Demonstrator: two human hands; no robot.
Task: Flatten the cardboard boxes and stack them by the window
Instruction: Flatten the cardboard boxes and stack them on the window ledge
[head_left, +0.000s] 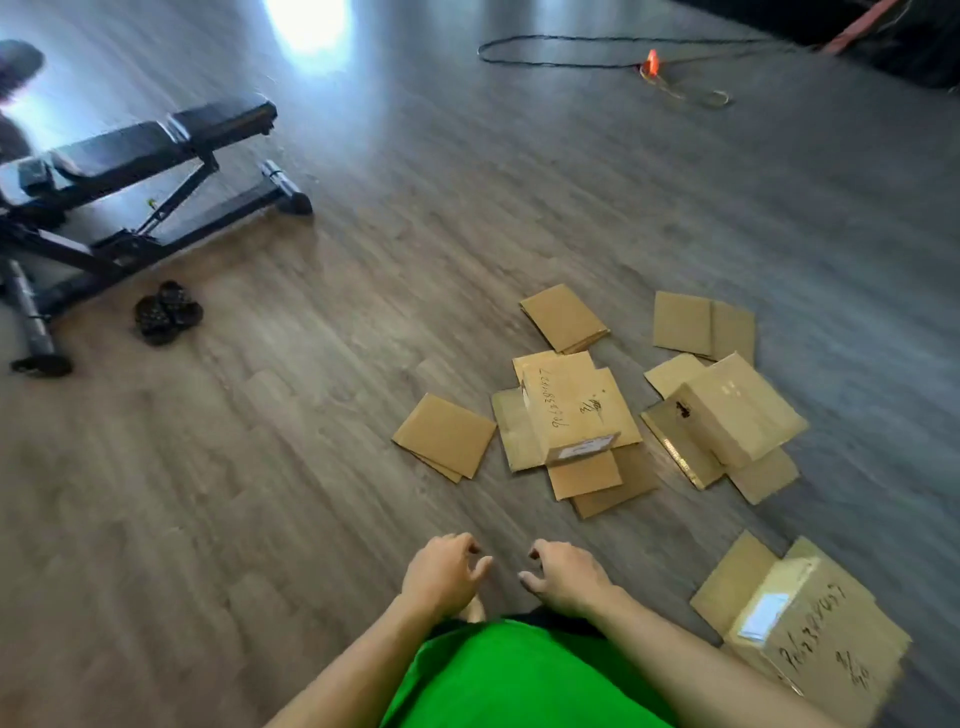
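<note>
**Several boxes on the floor, both hands empty**

Several things lie spread over a grey-brown wood-look floor (260, 493), seen from above by a person in a green top (524, 686). Biggest is a black weight bench (130, 156) at the far left, its padded seat tilted and its frame resting on the floor. Just beside its near leg sits a pair of dark sandals (167, 312).

Next come the cardboard boxes. One box with handwriting (810, 629) lies at the lower right, flaps splayed, a pale label on its top. Ahead of the person, a second written-on box (571, 410) rests on the floor with flaps open around it. To its right a third box (727, 415) stands partly raised, tilted, on its own spread flaps. Flat pieces lie around them: one flat pair (445, 435) to the left, another flat piece (563, 318) beyond, and a folded piece (701, 325) at the far right.

A black cable (571, 52) loops across the far floor, ending near an orange clip (650, 61).

The left hand (441, 574) and right hand (563, 577) hover close together, fingers loosely curled, grasping nothing, well short of the nearest box.
</note>
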